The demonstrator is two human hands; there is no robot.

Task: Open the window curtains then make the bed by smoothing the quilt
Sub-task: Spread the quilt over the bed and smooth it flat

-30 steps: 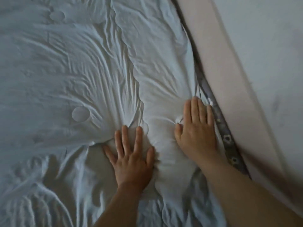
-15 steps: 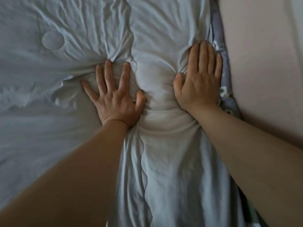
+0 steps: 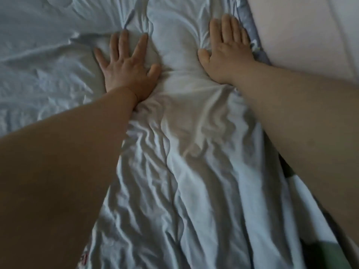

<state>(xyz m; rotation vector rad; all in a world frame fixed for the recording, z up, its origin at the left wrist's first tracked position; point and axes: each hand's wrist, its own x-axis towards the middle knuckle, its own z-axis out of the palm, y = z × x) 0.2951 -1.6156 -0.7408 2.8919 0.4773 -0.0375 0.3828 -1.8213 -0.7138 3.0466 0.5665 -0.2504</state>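
The pale blue quilt (image 3: 194,171) filled nearly the whole head view, spread over the bed and heavily creased. I noted a raised fold running from about 12 o'clock down toward 6 o'clock through the middle, with a scalloped stitched edge along it. Wrinkles fanned out below the hands toward 6 and 7 o'clock.

Left hand (image 3: 128,68) lay palm-down on the quilt at roughly 11 o'clock from frame centre. Its fingers (image 3: 142,43) were spread and flat, thumb out toward the fold; nothing was pinched or held. Cloth bunched just ahead of the fingertips.

Right hand (image 3: 227,51) lay palm-down at about 1 o'clock, fingers together and extended, also flat with nothing gripped. It pressed the quilt near its right-hand border. The padded fold sat between the two hands, touching both thumbs.

Both forearms were bare and reached in from 7 and 4 o'clock.

Just beside the right hand, toward 2 o'clock, I saw a strip of grey-blue patterned bed sheet (image 3: 254,37) exposed past the quilt's edge. Beyond that, at 2 o'clock, stood a pale pinkish padded surface (image 3: 301,35); I could not tell whether it was a headboard or a wall panel.
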